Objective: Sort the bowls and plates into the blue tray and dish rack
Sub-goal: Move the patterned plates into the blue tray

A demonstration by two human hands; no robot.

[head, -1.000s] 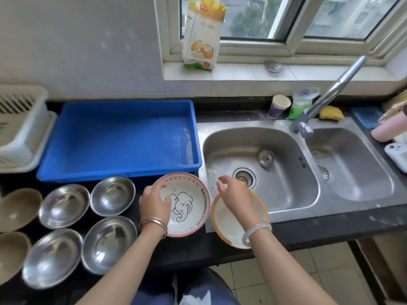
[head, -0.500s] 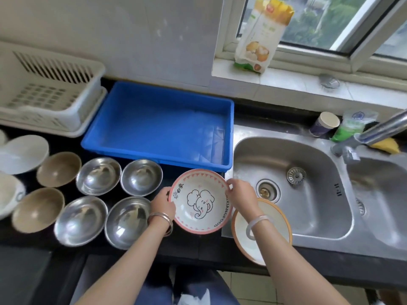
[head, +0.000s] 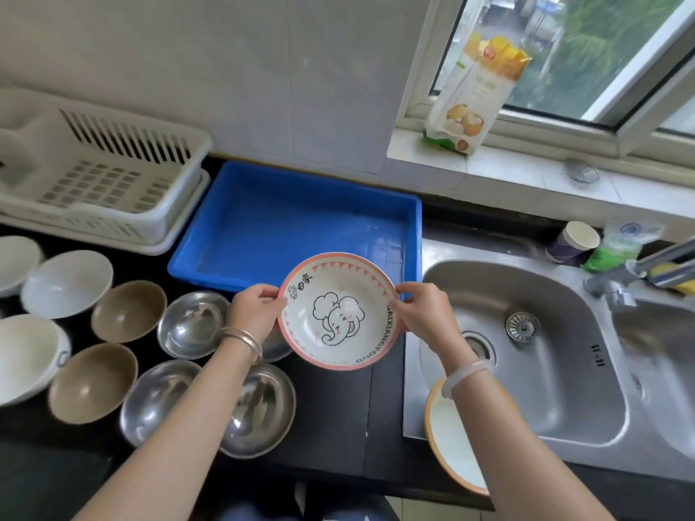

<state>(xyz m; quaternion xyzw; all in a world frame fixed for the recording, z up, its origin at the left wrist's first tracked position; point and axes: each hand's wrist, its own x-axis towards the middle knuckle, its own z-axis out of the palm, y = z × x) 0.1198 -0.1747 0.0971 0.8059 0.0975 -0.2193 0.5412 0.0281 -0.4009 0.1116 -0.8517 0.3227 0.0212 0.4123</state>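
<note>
A pink-rimmed plate [head: 338,312] with an elephant drawing is held up over the counter, just in front of the blue tray [head: 297,223]. My left hand [head: 255,312] grips its left rim and my right hand [head: 423,314] grips its right rim. The tray has nothing in it. The white dish rack [head: 101,178] stands to the tray's left. An orange-rimmed plate [head: 451,441] lies at the sink's near corner, partly under my right forearm. Several steel bowls [head: 190,325], two brown bowls [head: 128,312] and white bowls [head: 66,283] sit on the dark counter at the left.
A double steel sink [head: 545,355] with a faucet [head: 639,272] fills the right side. A paper cup [head: 573,242] and a green pouch [head: 616,248] stand behind it. A food bag [head: 474,95] leans on the window sill.
My right hand left the orange-rimmed plate and took the elephant plate's right rim. Both hands lifted that plate off the counter toward the blue tray. The view swung left.
</note>
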